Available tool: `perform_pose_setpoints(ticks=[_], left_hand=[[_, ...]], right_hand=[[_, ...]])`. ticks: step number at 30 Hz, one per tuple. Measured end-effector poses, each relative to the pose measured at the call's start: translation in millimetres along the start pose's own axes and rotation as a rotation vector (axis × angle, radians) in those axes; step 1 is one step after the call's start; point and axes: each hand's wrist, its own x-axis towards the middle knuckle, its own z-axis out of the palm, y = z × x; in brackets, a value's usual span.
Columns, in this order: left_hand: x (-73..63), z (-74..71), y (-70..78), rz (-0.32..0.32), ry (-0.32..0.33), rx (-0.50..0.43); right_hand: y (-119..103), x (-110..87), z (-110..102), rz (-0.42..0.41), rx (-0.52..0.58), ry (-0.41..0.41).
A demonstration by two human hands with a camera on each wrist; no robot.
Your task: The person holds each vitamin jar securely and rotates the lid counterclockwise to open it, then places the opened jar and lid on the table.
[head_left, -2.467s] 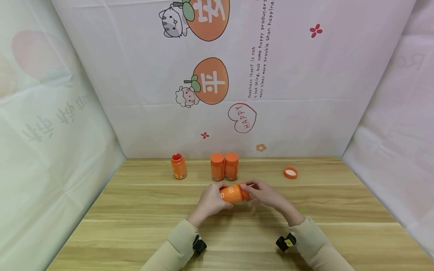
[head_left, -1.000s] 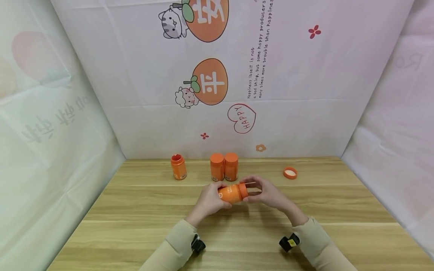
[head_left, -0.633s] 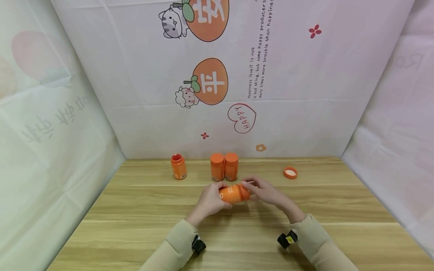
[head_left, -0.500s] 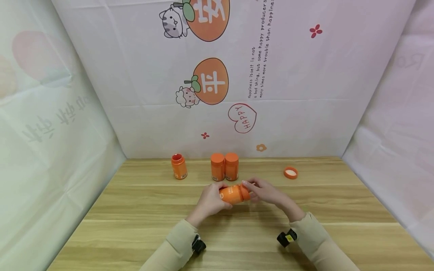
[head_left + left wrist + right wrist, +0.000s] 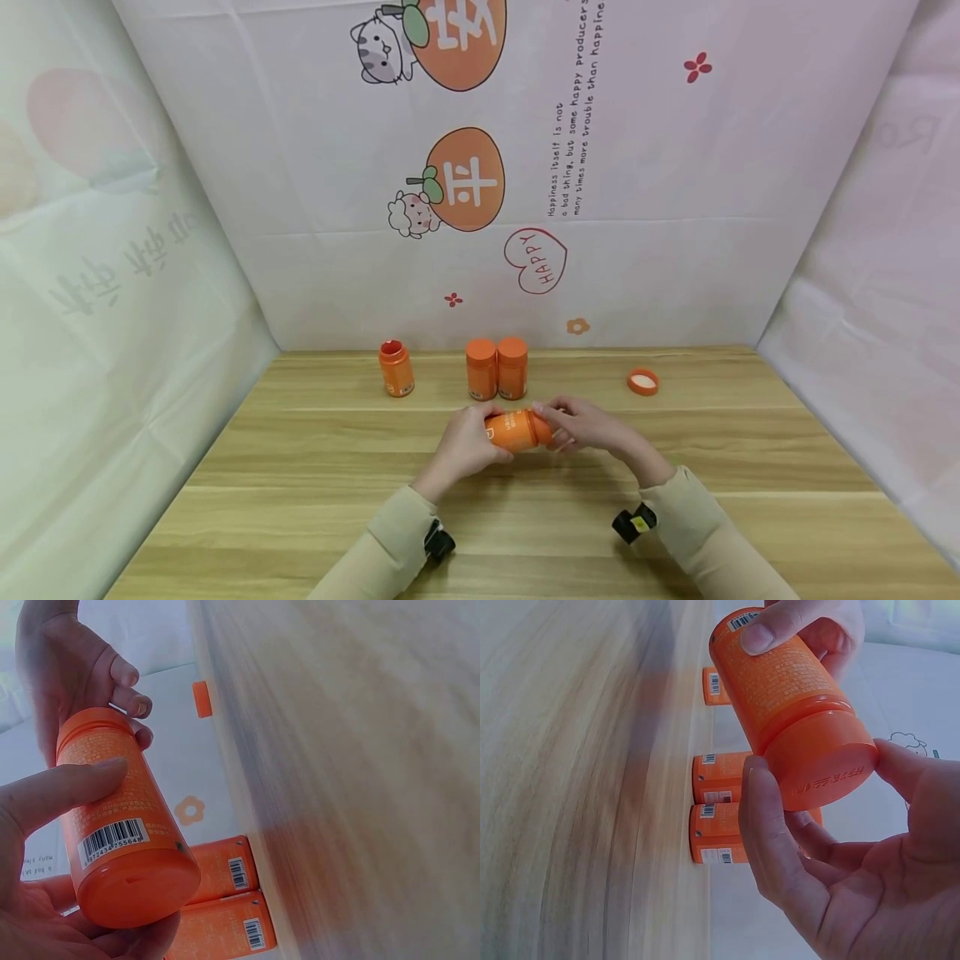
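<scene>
My left hand [image 5: 467, 440] grips an orange pill bottle [image 5: 512, 431] around its body, thumb across the printed side. The bottle lies nearly sideways above the table, its capped end towards my right hand [image 5: 587, 423]. In the right wrist view, the thumb and fingers of that hand pinch the rim of the orange cap [image 5: 825, 761] from opposite sides. The cap sits on the bottle's neck. A barcode and the round base [image 5: 139, 889] show in the left wrist view.
Two capped orange bottles [image 5: 482, 371] stand side by side just behind my hands. An uncapped bottle [image 5: 396, 369] is at the back left of the wooden table [image 5: 300, 500]. A loose cap [image 5: 642, 382] lies inside-up at the back right. White printed cloth hangs around the table.
My right hand's fingers have opened wide around the cap, then closed on it again and turned with the wrist. My left hand and the bottle have stayed nearly in place.
</scene>
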Motion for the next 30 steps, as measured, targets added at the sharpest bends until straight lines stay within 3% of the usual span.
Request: perform_pose_setpoints(ticks=[11, 30], left_hand=[[0.5, -0.8, -0.6, -0.008, 0.001, -0.004], [0.3, 0.6, -2.7, -0.001, 0.011, -0.006]], right_hand=[[-1.0, -4.9, -3.6, -0.105, 0.031, -0.044], [5.9, -7.1, -2.1, -0.309, 0.016, -0.006]])
